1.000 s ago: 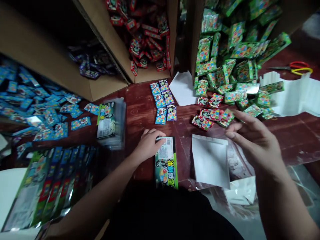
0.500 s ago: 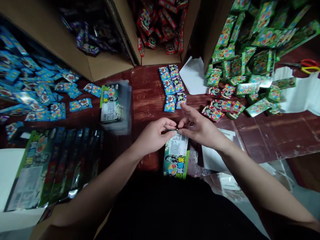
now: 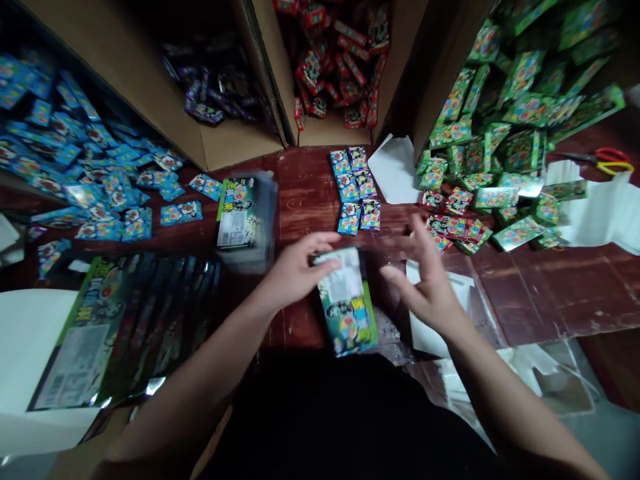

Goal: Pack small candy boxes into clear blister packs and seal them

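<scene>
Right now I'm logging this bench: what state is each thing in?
Left hand: closed on green pouch.
Right hand: open, fingers apart.
Green pouch: held, tilted.
Red-pack box: open.
Purple-pack box: open.
Green-pack box: open.
Stacked pouches: lying flat.
Scissors: lying down, blades unclear.

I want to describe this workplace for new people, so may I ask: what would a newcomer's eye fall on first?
Likely the bright green packets, spilling from a cardboard box at upper right, and the blue heap at far left. Next, at the centre, the left hand holds a green-and-black pouch.
</scene>
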Motion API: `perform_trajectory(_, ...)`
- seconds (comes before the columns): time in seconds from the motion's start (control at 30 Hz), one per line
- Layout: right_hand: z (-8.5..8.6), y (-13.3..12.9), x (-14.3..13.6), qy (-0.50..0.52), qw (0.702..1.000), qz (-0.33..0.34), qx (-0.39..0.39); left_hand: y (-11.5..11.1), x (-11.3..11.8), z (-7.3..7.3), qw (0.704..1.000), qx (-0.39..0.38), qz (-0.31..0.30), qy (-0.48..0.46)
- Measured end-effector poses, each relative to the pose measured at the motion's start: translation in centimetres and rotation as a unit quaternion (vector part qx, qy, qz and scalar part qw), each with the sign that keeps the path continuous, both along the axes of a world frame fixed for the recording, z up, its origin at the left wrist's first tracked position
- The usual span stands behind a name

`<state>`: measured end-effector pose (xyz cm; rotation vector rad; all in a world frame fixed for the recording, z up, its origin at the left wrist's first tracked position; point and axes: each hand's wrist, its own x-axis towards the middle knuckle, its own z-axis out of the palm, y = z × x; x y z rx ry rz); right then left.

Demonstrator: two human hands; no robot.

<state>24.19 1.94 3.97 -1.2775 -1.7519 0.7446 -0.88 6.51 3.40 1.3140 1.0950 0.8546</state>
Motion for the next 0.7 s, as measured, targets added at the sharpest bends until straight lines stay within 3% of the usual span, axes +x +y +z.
perform_trajectory(0.1,-0.5,-1.0,0.2,0.164,0.978,-0.122,-0.032,-0.6,-1.8,0.5,0.978,0.011,0.176,-0.111)
perform_trajectory(0.2,-1.2,-1.6,-0.7,0.26,0.947,-0.155,-0.106,-3.1,-1.7,0.0,0.953,-0.018,0.236,-0.191)
perform_trajectory(0.27,-1.2,-1.3,-1.3,0.298,0.932,-0.179,-0.106,-5.1,-1.3,-0.7,0.959,-0.037,0.219,-0.178)
perform_trajectory(0.37,-0.6,-0.6,-1.4,0.301,0.94,-0.146,-0.068,-6.8,-0.5,-1.2,0.99,-0.031,0.119,-0.067)
perform_trajectory(0.47,-0.5,-0.4,-1.3,0.253,0.965,-0.058,-0.049,-6.4,0.5,-0.8,0.998,0.004,0.056,-0.027)
perform_trajectory(0.6,-1.6,-1.2,-1.6,0.176,0.984,-0.027,0.009,-5.4,1.4,-0.7,0.995,0.031,0.04,-0.081)
perform_trajectory(0.7,-2.3,-2.1,-1.1,0.128,0.99,0.045,-0.025,-5.9,1.2,-1.2,0.998,0.015,0.009,-0.061)
